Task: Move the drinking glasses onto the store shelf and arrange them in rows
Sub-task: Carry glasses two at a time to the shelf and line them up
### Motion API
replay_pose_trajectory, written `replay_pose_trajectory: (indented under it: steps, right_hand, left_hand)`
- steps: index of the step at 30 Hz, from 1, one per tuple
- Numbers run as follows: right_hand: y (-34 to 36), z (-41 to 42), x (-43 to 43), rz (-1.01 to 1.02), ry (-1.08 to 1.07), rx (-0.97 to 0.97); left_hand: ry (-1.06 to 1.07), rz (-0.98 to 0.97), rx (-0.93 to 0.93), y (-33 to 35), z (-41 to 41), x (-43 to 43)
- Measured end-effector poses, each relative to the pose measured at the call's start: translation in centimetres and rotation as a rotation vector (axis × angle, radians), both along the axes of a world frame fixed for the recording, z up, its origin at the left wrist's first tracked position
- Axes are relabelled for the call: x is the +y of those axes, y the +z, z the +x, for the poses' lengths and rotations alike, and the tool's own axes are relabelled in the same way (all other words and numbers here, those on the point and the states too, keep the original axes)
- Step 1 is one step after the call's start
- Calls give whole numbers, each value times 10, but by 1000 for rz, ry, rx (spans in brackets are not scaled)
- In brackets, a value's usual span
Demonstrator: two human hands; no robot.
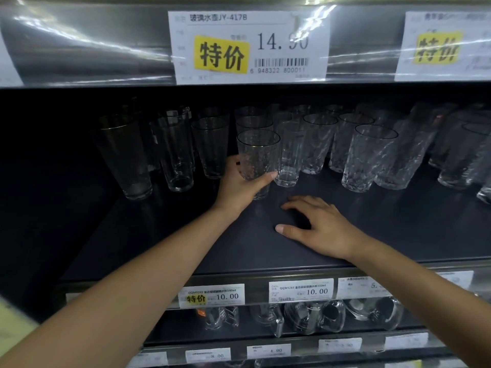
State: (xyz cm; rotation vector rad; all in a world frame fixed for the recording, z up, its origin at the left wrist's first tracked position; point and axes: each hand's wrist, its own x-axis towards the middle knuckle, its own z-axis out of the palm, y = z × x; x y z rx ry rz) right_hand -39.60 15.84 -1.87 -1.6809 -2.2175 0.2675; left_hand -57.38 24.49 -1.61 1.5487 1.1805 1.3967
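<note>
My left hand (240,185) grips a clear textured drinking glass with a gold rim (257,152), held upright at the middle of the dark shelf (398,229). Just to its right stands a plain faceted glass (288,155), touching or nearly touching my thumb. My right hand (317,227) rests flat on the shelf in front, fingers spread, holding nothing. Rows of textured glasses (372,158) stand to the right, and smooth tall glasses (125,158) stand to the left.
The upper shelf's edge carries a price label (249,46) just above the glasses. The shelf's front lip has price tags (300,290). Glass mugs (313,317) fill the shelf below. A bare strip of shelf lies in front of the rows.
</note>
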Motion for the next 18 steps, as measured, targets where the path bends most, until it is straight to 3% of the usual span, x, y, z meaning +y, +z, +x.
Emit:
replay_pose_trajectory:
  steps: [18]
  right_hand:
    - [-1, 0, 1, -7, -10, 3]
  left_hand:
    - [-13, 2, -33, -3, 0, 3]
